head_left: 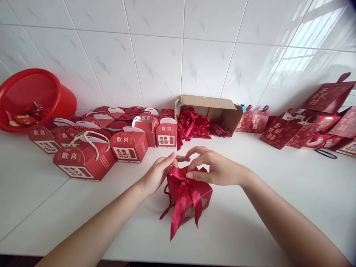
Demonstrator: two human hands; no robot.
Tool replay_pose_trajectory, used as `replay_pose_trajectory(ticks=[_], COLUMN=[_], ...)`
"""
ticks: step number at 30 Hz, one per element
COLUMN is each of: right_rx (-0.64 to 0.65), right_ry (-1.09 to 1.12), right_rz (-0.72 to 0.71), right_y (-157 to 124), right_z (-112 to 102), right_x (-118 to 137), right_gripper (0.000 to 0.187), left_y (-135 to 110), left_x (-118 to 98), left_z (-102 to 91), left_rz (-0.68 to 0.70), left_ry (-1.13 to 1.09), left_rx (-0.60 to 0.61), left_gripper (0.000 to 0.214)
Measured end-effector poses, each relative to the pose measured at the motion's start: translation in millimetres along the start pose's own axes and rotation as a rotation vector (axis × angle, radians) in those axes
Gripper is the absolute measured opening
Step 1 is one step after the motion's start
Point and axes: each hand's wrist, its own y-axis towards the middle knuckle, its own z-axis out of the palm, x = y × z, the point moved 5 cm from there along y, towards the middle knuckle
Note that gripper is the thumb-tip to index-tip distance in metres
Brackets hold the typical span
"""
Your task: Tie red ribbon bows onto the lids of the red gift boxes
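A red gift box [204, 193] stands on the white table in front of me, tied on top with a dark red satin ribbon bow [182, 196]. Both ribbon tails hang down its near side, over a gold pattern. A twisted red cord handle [167, 207] droops at its left. My right hand [215, 167] is over the box, thumb and forefinger closed on the bow near its knot, the other fingers curving beyond it. My left hand [158, 174] is at the far left edge of the box, thumb raised and apart; its other fingers are partly hidden.
Several red boxes [129, 146] with white label panels stand at the left. Behind them a red basket [66, 100] lies tipped, with small packets inside. A cardboard box [208, 101] of ribbons sits against the tiled wall. Red bags [280, 137] and a black loop [326, 154] are at right.
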Motion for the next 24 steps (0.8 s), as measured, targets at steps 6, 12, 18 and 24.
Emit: replay_pose_trajectory(ticks=[6,12,18,24], right_rx=[-0.031,0.055,0.004,-0.009], right_ry=[-0.012,0.064,-0.034,-0.123], right_rz=[0.044,0.037,0.051,0.063], right_y=[0,-9,-8,-8], right_z=[-21,-6,6,8], right_x=[2,-1,4,7], right_gripper=[0.03,0.017,0.009,0.01], left_y=[-2,-3,0,3], left_x=[-2,4,15,29], left_z=[-1.9,2.4,3.9,1.3], left_rz=[0.032,0.028,0.013,-0.091], left_ry=[0.053,0.07,-0.062,-0.184], left_rx=[0.003,0.011,-0.153,-0.195], left_gripper=[0.05,0.05,0.048,0.049])
